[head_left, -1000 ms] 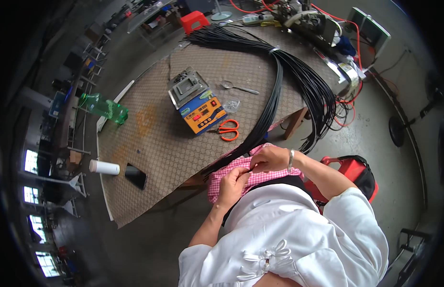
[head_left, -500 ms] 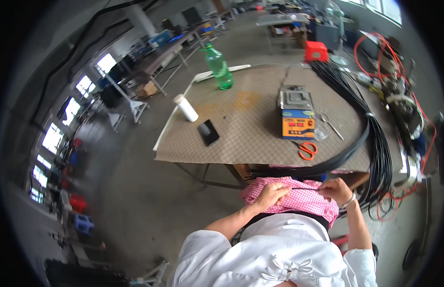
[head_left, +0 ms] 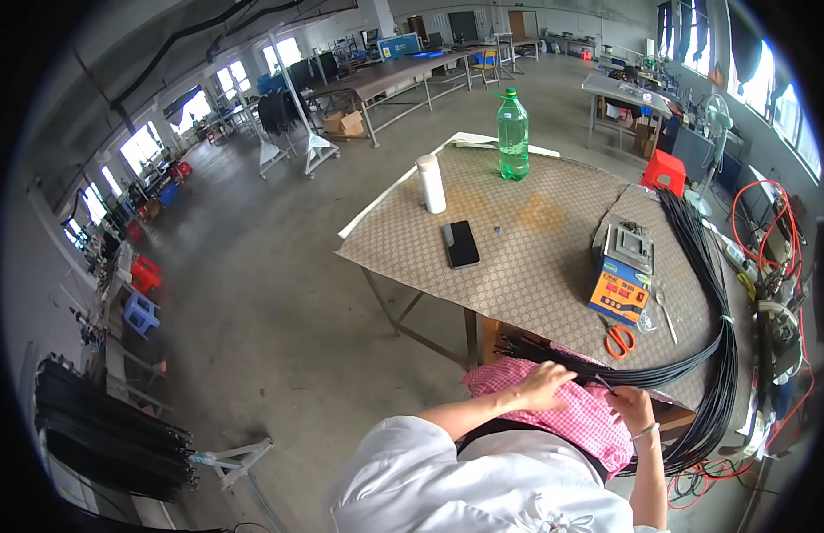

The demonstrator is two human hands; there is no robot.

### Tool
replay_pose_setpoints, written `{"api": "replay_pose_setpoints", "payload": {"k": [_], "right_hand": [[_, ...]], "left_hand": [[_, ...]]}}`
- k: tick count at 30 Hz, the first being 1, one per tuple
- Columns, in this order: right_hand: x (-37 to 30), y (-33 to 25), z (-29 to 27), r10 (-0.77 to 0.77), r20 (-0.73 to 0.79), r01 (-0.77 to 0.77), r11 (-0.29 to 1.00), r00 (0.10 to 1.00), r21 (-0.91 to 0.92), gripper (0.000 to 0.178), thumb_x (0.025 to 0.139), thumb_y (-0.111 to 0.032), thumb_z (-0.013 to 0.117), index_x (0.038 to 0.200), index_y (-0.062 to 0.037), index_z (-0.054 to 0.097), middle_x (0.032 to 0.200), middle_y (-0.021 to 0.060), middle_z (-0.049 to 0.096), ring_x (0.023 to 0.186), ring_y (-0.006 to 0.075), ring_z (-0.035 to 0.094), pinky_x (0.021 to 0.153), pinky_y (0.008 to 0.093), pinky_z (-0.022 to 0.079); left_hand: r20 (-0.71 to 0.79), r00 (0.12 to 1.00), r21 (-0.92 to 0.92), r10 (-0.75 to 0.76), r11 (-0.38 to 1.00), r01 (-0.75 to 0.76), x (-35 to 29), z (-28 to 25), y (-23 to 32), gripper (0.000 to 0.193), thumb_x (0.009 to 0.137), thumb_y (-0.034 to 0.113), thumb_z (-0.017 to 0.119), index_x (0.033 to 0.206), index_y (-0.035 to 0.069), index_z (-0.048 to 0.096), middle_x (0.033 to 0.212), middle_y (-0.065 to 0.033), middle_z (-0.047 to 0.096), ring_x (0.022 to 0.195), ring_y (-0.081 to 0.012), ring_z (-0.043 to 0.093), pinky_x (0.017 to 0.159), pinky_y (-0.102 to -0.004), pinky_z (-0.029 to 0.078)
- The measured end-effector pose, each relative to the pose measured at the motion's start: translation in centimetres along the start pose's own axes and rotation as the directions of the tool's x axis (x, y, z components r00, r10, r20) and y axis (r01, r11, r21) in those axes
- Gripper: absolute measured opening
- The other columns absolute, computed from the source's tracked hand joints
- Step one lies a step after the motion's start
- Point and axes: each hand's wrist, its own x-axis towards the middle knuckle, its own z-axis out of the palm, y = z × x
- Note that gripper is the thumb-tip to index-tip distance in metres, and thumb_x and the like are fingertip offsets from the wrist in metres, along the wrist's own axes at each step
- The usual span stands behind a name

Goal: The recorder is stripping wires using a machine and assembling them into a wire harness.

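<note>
Over my lap, covered by a pink checked cloth (head_left: 501,377), both hands work beside the table's near edge. My right hand (head_left: 632,409) pinches a thin black cable (head_left: 603,383), whose short end sticks up past the fingers. My left hand (head_left: 543,387) is stretched toward the bundle of black cables (head_left: 647,377), its fingers loosely apart with nothing seen in them. That bundle curves along the near edge, its cut ends spread just beyond my left hand. Orange-handled scissors (head_left: 620,341) lie on the table close by.
The patterned tabletop (head_left: 518,266) carries a soldering pot (head_left: 621,282), a spoon (head_left: 667,316), a phone (head_left: 461,244), a white bottle (head_left: 431,185) and a green bottle (head_left: 513,138). A red stool (head_left: 664,171) stands beyond. Black cables hang from a rack (head_left: 114,431) at lower left.
My left hand has let go of the cable and moved toward the bundle. The right hand keeps the cable, its end now tilted up. The view has swung left.
</note>
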Motion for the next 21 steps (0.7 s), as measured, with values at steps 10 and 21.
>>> {"api": "replay_pose_setpoints", "payload": {"k": [10,21], "right_hand": [[-0.8,4.2,1.3,0.639,0.374,-0.619,0.762,0.673,-0.188,0.033,0.071,-0.027,0.071,0.093,-0.0024,0.065,0.077,0.0084,0.065,0.062,0.0099,0.06,0.053,0.0241,0.049],[2.5,-0.1,2.1,0.217,0.258,-0.223,0.975,0.941,-0.004,0.018,0.075,-0.019,0.066,0.087,-0.0058,0.067,0.074,0.0053,0.064,0.067,0.0098,0.059,0.064,0.0267,0.049]], "left_hand": [[0.505,0.863,-0.46,-0.029,0.837,0.297,-6.4,-0.8,-3.0,0.025,0.083,0.023,0.056,0.07,0.001,0.055,0.061,-0.0163,0.056,0.054,-0.0223,0.053,0.054,-0.0366,0.04],[0.066,0.935,-0.002,-0.348,0.937,0.349,-7.1,-2.2,-6.6,0.051,0.075,0.026,0.064,0.118,0.003,0.047,0.119,-0.023,0.041,0.111,-0.0367,0.04,0.094,-0.0438,0.033]]}}
